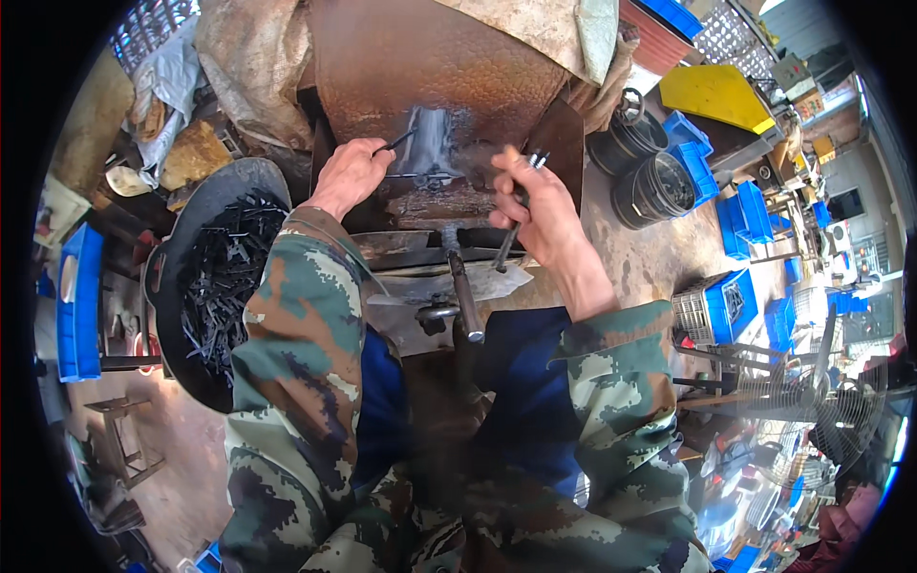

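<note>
My left hand is closed on a slim dark metal piece, whose tip points toward a pale, blurred grey streak inside a rusty metal housing. Across the front of that housing, my right hand is closed round a small bunch of dark metal strips. Their ends stick out above and below the fingers; how many there are is hidden. Between my forearms a metal bar with a clamp screw juts toward me. Both sleeves are camouflage-patterned.
A large black basin of dark slim metal pieces stands at my left. Two black buckets and several blue crates are on the right, with a caged fan closer in. Sacking hangs beside the housing.
</note>
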`<state>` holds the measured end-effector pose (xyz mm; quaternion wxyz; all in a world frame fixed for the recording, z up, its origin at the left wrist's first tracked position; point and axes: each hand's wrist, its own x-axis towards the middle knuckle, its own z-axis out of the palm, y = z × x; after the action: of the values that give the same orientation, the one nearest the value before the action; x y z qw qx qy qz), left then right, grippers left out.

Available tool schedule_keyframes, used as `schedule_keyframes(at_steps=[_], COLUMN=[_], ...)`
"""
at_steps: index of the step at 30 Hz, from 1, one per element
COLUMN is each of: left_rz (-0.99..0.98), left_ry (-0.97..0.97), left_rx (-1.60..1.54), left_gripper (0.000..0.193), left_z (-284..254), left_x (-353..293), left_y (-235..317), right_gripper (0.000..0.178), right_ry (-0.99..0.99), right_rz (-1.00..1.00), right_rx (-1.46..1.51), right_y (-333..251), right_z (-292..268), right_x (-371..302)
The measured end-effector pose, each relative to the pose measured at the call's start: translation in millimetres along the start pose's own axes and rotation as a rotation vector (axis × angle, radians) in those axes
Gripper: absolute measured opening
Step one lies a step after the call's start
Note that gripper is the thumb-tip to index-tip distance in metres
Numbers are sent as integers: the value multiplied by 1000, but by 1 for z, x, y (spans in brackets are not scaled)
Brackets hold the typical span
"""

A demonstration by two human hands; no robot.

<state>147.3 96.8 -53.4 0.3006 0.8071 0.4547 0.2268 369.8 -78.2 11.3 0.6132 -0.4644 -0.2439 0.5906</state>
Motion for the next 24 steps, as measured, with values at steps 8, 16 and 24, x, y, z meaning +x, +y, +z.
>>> schedule_keyframes(at_steps=[8,16,24], left_rz=[-267,-333,-236], left_ry=[-90,-38,371], left_rx=[-182,-79,-506], left_gripper=[33,43,33], left_z=[-15,-4,0], left_x=[-12,-1,2], left_y=[-1,-16,-11], right_gripper=[18,45,32], right_ry=[-156,-538,-140], right_rz=[-337,-516,-320], right_rx=[-1017,-1473,-873], right_y=[38,57,38], right_z=[-3,-1,29], right_x=[-40,-59,-33])
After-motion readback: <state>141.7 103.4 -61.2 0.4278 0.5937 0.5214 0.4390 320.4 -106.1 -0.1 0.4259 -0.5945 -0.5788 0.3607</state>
